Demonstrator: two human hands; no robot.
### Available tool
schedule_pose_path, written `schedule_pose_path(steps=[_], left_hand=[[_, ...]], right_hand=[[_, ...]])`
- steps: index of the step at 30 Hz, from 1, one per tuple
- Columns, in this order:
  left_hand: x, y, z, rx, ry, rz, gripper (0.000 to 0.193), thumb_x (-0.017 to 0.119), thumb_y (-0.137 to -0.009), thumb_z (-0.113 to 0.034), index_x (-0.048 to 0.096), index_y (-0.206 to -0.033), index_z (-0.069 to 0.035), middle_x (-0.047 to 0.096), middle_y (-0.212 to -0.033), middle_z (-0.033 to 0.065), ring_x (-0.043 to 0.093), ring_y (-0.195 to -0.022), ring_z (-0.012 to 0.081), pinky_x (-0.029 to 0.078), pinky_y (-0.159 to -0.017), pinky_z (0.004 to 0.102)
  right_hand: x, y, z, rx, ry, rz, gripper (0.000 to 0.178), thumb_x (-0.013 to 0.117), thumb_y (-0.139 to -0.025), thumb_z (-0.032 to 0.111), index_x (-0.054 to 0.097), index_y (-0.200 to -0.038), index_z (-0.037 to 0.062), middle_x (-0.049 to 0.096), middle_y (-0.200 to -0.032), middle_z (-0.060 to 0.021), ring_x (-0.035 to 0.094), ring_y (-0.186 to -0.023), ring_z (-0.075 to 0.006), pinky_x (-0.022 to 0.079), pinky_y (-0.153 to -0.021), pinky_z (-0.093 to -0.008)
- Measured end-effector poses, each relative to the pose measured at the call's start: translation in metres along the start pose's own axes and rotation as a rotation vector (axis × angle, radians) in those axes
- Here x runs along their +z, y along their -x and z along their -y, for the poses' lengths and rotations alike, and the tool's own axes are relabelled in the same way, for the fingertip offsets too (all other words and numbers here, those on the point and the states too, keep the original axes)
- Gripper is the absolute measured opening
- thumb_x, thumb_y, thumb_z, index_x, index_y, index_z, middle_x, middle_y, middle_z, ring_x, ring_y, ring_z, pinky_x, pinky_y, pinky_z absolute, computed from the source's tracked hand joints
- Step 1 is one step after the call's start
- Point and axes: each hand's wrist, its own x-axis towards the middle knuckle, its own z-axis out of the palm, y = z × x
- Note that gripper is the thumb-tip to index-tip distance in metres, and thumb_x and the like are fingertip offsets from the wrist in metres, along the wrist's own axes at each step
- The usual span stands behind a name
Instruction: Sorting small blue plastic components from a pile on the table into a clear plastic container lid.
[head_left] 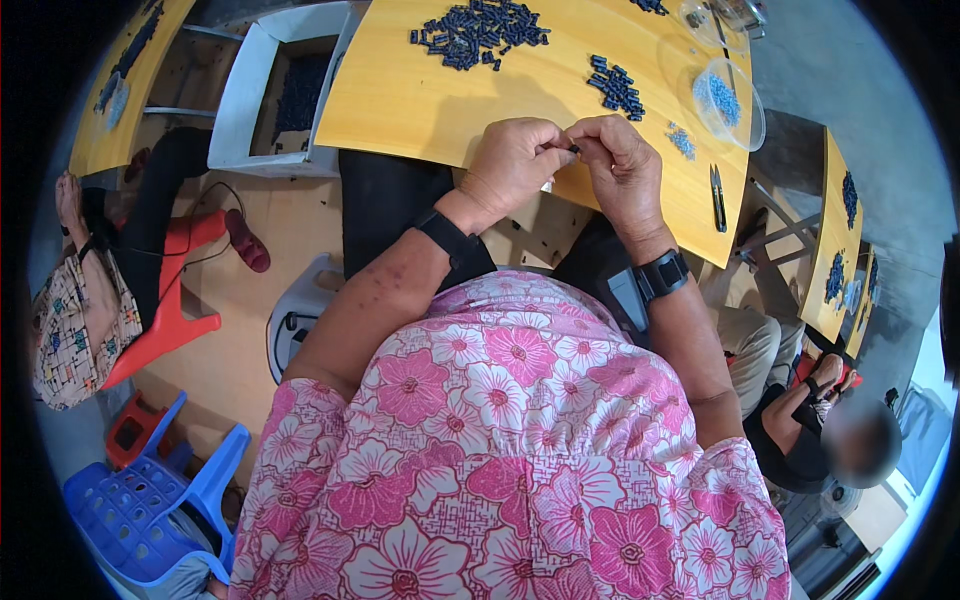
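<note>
Well to the left of the desk (395,105), a person (95,310) is sitting on a red stool (180,335), and a blue chair (155,500) is also standing well apart from it. Just beside the desk's left edge, a white box (234,108) is holding a mass of dark parts (300,95). On the left half of the desk, away from you, a big pile (480,33) of short dark pieces is lying loosely spread.

Above the desk's near edge, your left hand (515,160) is pinching a dark piece (574,149) between thumb and finger. Your right hand (622,165) is meeting it there, its grip pressing together on the same piece; your fingertips are hiding most of it.

Farther onto the desk, beyond your right hand, a small pile (617,88) of dark pieces is lying. Toward the desk's right edge, some blue bits (681,141) are lying loose, snips (717,198) are resting nearer you, and a clear tub (754,110) is holding more blue bits. Well to the desk's right, a second table (825,285) is carrying dark heaps (836,277).
</note>
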Motion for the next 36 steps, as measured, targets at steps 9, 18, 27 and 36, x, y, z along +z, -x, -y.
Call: schedule_pose_path(steps=[9,18,27,36], left_hand=[[-0.001,-0.002,0.003,-0.048,0.163,0.028,0.011,0.07,-0.086,-0.009,0.069,-0.088,0.002,0.064,-0.071,0.0005,0.058,-0.06,0.006,0.048,-0.057,0.0229],[-0.001,-0.001,0.005,-0.021,0.154,0.026,0.012,0.07,-0.087,-0.01,0.07,-0.09,0.002,0.064,-0.072,0.0002,0.058,-0.061,0.0051,0.048,-0.057,0.0222],[-0.001,-0.004,0.002,-0.05,0.187,-0.007,0.013,0.07,-0.088,-0.011,0.069,-0.091,0.002,0.064,-0.073,0.0007,0.059,-0.062,0.0052,0.048,-0.057,0.0214],[0.003,-0.003,0.007,-0.017,0.191,-0.041,0.015,0.068,-0.09,-0.011,0.068,-0.098,0.002,0.067,-0.081,0.0023,0.061,-0.067,0.0061,0.051,-0.062,0.0211]], right_hand=[[0.006,0.0,-0.002,0.091,-0.371,-0.06,0.012,0.069,-0.081,-0.006,0.069,-0.09,0.0018,0.066,-0.087,-0.0035,0.063,-0.081,-0.0125,0.05,-0.074,-0.0247],[0.012,0.01,-0.013,0.287,-0.549,-0.146,0.011,0.065,-0.087,-0.005,0.071,-0.094,0.0016,0.065,-0.092,-0.0008,0.059,-0.083,-0.0078,0.048,-0.076,-0.0226],[0.007,0.008,-0.009,0.146,-0.389,-0.083,0.013,0.065,-0.087,-0.003,0.07,-0.098,0.0017,0.066,-0.094,-0.0008,0.061,-0.084,-0.0094,0.05,-0.077,-0.0235],[0.0,0.014,-0.009,0.494,-0.734,0.017,0.018,0.058,-0.093,0.001,0.064,-0.11,0.0006,0.069,-0.097,-0.0064,0.065,-0.087,-0.0114,0.053,-0.077,-0.0247]])
